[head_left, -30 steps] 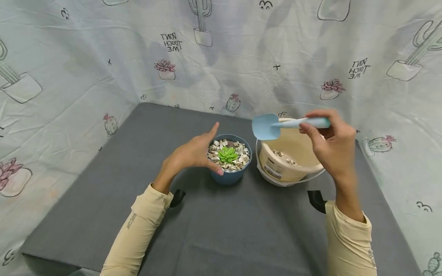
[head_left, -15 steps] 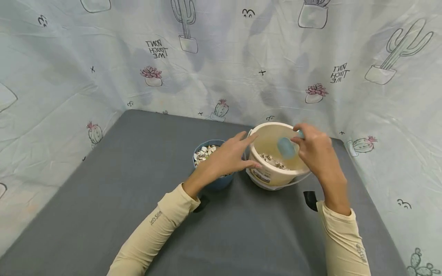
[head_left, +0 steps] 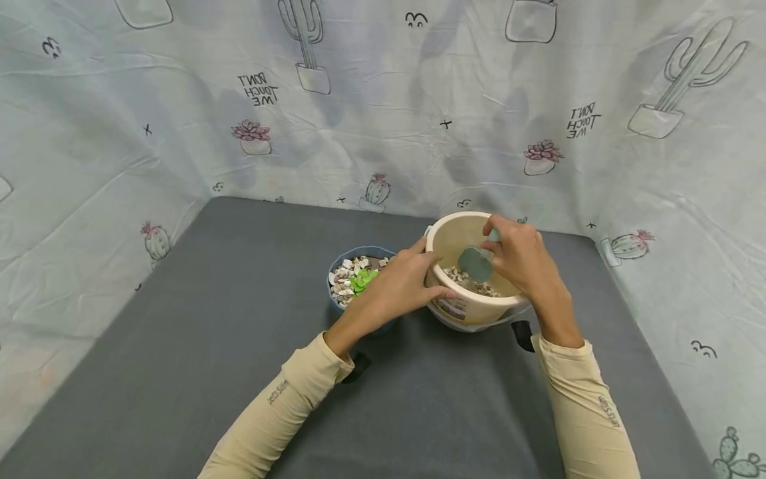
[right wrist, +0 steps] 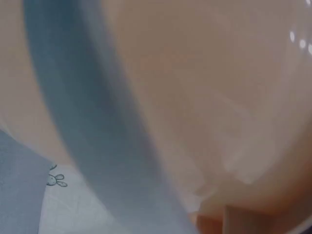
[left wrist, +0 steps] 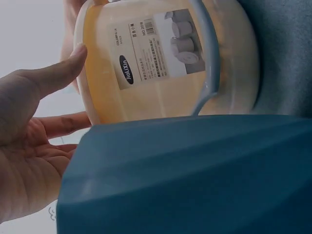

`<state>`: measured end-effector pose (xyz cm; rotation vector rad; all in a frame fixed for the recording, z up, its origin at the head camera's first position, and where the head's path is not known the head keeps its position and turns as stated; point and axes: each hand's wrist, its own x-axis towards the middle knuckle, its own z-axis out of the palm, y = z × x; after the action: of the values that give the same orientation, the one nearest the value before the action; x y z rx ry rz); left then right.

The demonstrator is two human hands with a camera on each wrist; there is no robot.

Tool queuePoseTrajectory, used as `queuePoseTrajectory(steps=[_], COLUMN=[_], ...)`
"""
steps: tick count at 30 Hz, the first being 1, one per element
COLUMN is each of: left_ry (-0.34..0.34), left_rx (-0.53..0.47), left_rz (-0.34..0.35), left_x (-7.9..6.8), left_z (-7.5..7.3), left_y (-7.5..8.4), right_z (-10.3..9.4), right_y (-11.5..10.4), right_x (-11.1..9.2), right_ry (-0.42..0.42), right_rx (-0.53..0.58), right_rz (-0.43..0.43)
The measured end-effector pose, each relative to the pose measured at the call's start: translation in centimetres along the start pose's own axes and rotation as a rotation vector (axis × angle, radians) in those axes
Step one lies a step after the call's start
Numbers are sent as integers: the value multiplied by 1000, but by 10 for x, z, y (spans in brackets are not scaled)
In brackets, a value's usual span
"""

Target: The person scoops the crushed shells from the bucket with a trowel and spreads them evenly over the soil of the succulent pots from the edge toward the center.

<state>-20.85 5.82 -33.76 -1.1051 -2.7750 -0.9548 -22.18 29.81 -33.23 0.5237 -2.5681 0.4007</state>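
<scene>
A light blue shovel (head_left: 475, 264) dips its blade into the cream bucket (head_left: 479, 311), just over the stone-like chips (head_left: 473, 283) on its floor. My right hand (head_left: 519, 256) grips the handle, which the fingers mostly cover. At the bucket's left side, my left hand (head_left: 402, 283) touches the rim with thumb and fingers spread and fairly straight, as the left wrist view also has it. Under that forearm stands a blue pot (head_left: 335, 293), partly covered, with a green succulent (head_left: 362, 282) among pale chips. The pot's wall (left wrist: 195, 175) looms large in the left wrist view.
The bucket carries a wire-like handle (left wrist: 210, 58) and a printed label (left wrist: 156, 48) on its side. A grey cloth (head_left: 239, 299) covers the table. Behind it hangs a pale curtain (head_left: 383, 100) printed with cacti. In the right wrist view a blurred band crosses the bucket.
My left hand has gone from beside the pot to the bucket's rim. My right hand has lowered the shovel from above the rim into the bucket.
</scene>
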Motion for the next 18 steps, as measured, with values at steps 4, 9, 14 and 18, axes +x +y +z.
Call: queuePoseTrajectory(steps=[4,9,14,18], left_ry=[12,23,25,25], left_rx=[4,-10,-30,-40], left_rz=[1,6,10,3], left_x=[0,-1,0,0], left_z=[-1,-1,1,2], left_y=[0,0,1,0], right_z=[0,5,1,-5], right_y=[5,9,12,15], right_x=[6,9,10,8], right_ry=[11,10,-33,-56], right_rx=[46,122,225,387], right_rz=[-50,-100,186,428])
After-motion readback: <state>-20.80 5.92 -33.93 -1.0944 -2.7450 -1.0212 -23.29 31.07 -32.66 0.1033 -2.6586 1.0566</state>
